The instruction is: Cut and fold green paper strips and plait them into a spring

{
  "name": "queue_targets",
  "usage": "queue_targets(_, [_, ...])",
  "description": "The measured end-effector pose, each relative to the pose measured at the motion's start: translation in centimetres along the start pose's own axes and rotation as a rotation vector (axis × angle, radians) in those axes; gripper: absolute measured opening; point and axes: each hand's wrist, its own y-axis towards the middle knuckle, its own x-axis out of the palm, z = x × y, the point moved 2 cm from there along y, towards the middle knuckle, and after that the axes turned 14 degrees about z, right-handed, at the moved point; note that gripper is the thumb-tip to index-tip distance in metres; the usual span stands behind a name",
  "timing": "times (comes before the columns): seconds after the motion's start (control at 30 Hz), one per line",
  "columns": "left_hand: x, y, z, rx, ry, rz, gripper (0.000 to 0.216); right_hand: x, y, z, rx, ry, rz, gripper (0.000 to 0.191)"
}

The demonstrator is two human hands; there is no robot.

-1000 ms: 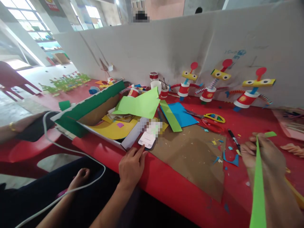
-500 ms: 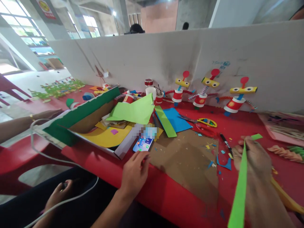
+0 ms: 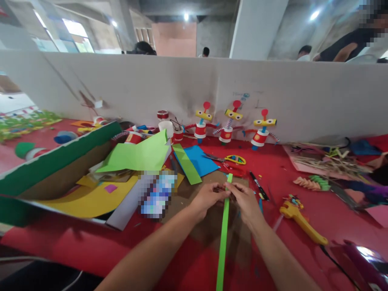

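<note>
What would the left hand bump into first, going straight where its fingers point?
Past the green strip at the left hand's fingertips, probably the right hand; depth leaves unclear whether the hands already touch.

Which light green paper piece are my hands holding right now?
The long, narrow green strip, held by the left hand and right hand; the wider green strip overlaps the blue sheet, and the large green sheet lies partly over the box.

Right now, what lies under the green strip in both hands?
Below the green strip, brown cardboard and red tabletop show past its edges; parts covered by the strip, left hand and right hand are hidden.
</note>
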Motion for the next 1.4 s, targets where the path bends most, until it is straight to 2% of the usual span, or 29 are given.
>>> queue_targets(0.1, [-0.6,-0.6,0.0,-0.125,-0.019,-0.049,0.036,-0.2,0.3,0.0,0.059,-0.004,-0.011,0.031])
queue_targets(0.23, [-0.9,-0.4,0.1,-0.241,-0.023,-0.127,0.031,-1.3,1.1,-0.9,0.081,0.004,0.116,0.030])
queue_targets(0.4, [-1.2,0.1,0.1,-0.267,-0.040,-0.163,0.024,-1.6,1.2,-1.3,0.121,0.068,0.146,0.033])
queue_targets(0.57, [-1.2,0.0,0.2,-0.310,-0.033,-0.145,0.022,-0.7,0.9,-0.8,0.081,-0.059,-0.051,0.032])
queue_targets(0.77, [-0.8,-0.2,-0.2,-0.331,-0.054,-0.171,0.026,-1.1,1.4,0.0,0.056,-0.110,0.007,0.031])
queue_targets(1.03, [-0.9,-0.2,-0.2,-0.329,-0.020,-0.156,0.028,-1.5,1.7,0.1,0.044,-0.087,0.007,0.035])
queue_targets(1.23, [-1.1,0.2,-0.5,-0.330,-0.012,-0.174,0.025,-1.5,1.5,-0.6,0.093,-0.044,0.048,0.034])
queue_targets(1.33, [-1.2,0.3,-0.6,-0.328,-0.032,-0.170,0.022,-1.4,1.4,-0.9,0.184,0.007,0.101,0.035])
queue_targets(1.4, [-1.1,0.3,-0.5,-0.332,-0.050,-0.167,0.020,-1.3,1.4,-1.0,0.212,-0.003,0.068,0.033])
